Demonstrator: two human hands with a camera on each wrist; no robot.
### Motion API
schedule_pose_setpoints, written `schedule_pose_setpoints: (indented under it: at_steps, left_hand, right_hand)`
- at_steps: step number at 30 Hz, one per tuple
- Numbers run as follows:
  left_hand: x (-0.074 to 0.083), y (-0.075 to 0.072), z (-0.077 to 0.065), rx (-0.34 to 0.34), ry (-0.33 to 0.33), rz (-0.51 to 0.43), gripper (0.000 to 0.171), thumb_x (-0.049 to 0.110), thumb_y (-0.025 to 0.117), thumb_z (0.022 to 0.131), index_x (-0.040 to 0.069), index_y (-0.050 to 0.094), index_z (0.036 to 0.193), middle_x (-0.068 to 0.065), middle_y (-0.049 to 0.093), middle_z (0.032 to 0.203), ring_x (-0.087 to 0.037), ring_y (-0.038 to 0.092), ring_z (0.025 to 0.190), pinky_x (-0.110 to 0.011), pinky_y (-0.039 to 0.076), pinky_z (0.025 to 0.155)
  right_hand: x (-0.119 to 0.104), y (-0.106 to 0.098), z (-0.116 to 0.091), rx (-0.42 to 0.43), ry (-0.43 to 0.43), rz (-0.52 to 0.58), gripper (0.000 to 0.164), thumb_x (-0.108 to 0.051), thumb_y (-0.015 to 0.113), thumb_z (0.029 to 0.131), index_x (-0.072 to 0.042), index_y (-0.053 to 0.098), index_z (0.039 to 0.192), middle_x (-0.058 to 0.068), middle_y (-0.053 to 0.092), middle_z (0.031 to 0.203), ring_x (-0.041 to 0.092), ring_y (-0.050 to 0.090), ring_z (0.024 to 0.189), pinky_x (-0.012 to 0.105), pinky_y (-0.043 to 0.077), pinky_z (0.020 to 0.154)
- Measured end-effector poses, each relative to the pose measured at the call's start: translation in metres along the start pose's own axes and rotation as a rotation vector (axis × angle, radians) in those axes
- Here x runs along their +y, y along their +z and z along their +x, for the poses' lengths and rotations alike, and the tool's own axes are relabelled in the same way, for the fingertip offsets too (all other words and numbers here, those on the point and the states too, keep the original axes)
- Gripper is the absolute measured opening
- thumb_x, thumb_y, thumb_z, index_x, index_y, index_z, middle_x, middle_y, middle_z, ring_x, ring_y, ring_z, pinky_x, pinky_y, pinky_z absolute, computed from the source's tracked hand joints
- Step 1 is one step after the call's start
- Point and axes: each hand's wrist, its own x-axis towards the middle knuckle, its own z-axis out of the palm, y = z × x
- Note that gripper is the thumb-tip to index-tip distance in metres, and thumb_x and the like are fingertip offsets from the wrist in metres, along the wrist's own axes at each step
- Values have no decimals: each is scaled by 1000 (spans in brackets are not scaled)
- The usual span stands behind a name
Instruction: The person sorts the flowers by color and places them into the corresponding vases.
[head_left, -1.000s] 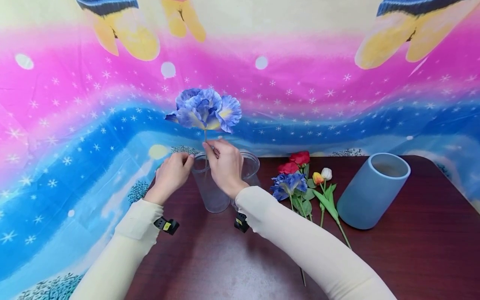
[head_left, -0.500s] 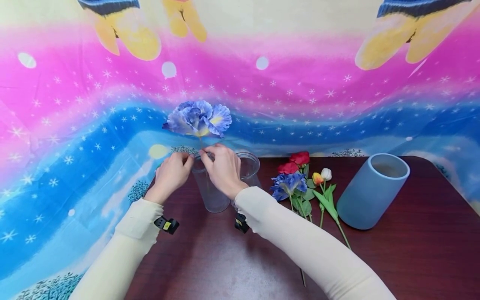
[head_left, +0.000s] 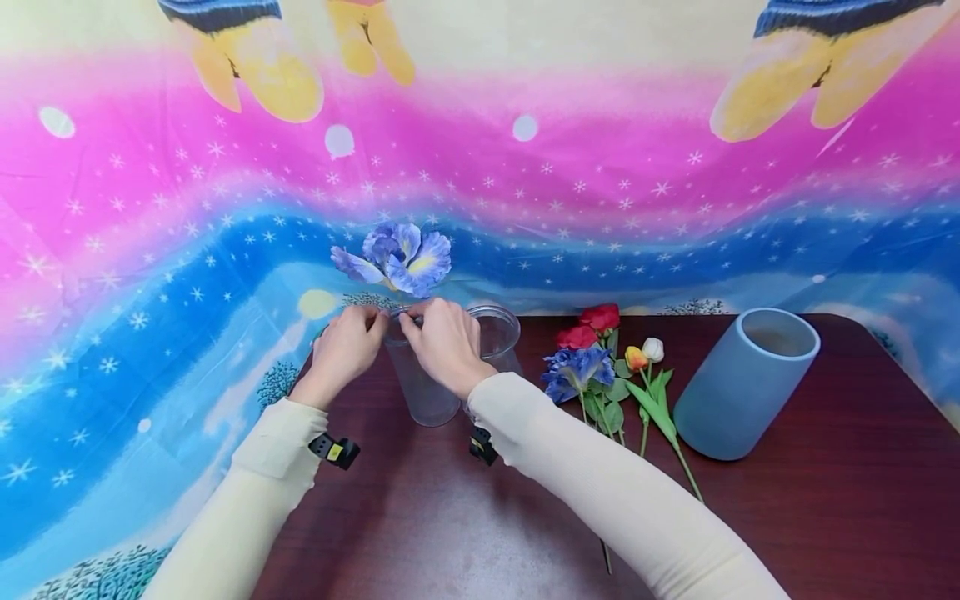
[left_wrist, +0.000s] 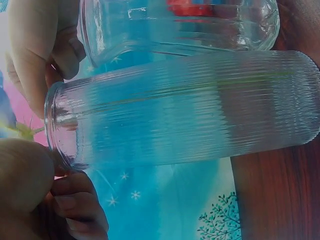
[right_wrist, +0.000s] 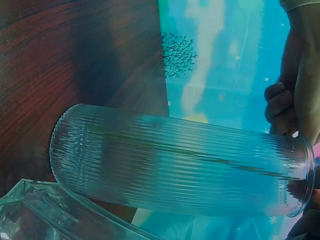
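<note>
A blue iris (head_left: 408, 258) stands in a ribbed clear glass vase (head_left: 427, 396), its bloom just above the rim. Through the glass in the left wrist view, the green stem (left_wrist: 160, 93) runs down close to the bottom. My left hand (head_left: 343, 354) grips the vase's rim from the left, thumb at the edge and fingers curled below it. At the opposite side of the mouth, my right hand (head_left: 450, 343) pinches the stem right at the rim; the exact contact is partly hidden. In the right wrist view the vase (right_wrist: 180, 160) stands on the table.
A second clear glass vase (head_left: 501, 327) stands right behind my right hand. Red roses (head_left: 598, 317), another blue iris (head_left: 577, 372) and tulips (head_left: 637, 358) lie on the dark wooden table (head_left: 450, 533). A blue-grey vase (head_left: 738, 400) stands at the right.
My right hand has come down to the rim, and the blue iris has sunk lower into the vase, its bloom turning slightly. My left hand has stayed at the rim.
</note>
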Motion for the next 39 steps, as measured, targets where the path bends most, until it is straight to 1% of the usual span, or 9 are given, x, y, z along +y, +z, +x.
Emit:
schedule_pose_setpoints:
  at_steps: [6,9,11,13,18,22,27,33,39]
  left_hand:
    - [1,0,-1,4,-28,-5,41,36,40,107,13,56,77,-7,51,68,-26,49,58,-37,35,53]
    - [0,1,-3,12,-69,-5,39,39,43,106,7,62,96,-20,65,90,-39,63,81,-49,46,65]
    - [0,0,-4,10,-95,-12,41,41,45,106,5,62,116,-26,67,110,-45,64,101,-58,48,78]
    - [1,0,-5,10,-103,-19,47,41,47,105,5,56,133,-27,65,122,-47,61,115,-64,46,88]
    - [2,-1,-5,-3,-108,-30,50,44,45,105,6,54,137,-25,65,121,-46,61,116,-65,45,91]
    - [1,-1,-5,-14,-105,-39,52,46,44,105,7,53,139,-24,64,128,-46,59,121,-66,43,94]
    - [1,-2,-5,-26,-99,-62,54,45,44,105,7,49,144,-24,62,133,-45,58,124,-65,43,94]
    - [0,-2,-5,-29,-103,-77,57,45,45,105,5,47,146,-24,61,135,-45,58,125,-64,44,95]
    - [2,-3,-6,-29,-108,-73,58,45,47,104,3,48,145,-26,61,133,-46,59,122,-63,45,92]
  right_hand:
    - [1,1,0,15,-25,-57,27,-35,63,99,-25,71,74,-5,55,58,13,55,54,30,38,47]
    - [0,1,0,9,-21,-65,26,-36,63,98,-26,73,77,-7,61,63,13,56,58,30,40,49]
    - [0,0,0,5,-14,-68,21,-36,64,98,-26,77,84,-8,66,70,11,58,61,29,41,50]
    - [0,-2,0,-1,-11,-61,19,-37,64,98,-28,79,91,-10,70,75,10,58,62,28,42,51]
    - [-2,-8,-3,-5,-7,-38,18,-38,65,97,-27,77,89,-12,67,72,9,56,60,28,42,50]
    - [-3,-14,-5,-1,-15,-27,17,-37,65,96,-28,76,87,-13,63,70,9,55,59,28,42,49]
    - [-2,-24,-9,22,-30,-9,16,-38,66,97,-28,78,94,-12,68,78,9,55,63,27,40,50]
    - [4,-38,-15,47,-69,21,17,-38,66,97,-26,78,97,-11,68,80,8,53,63,28,40,50]
    - [12,-49,-24,92,-130,-10,18,-38,67,96,-24,79,98,-8,63,75,7,52,61,26,39,46]
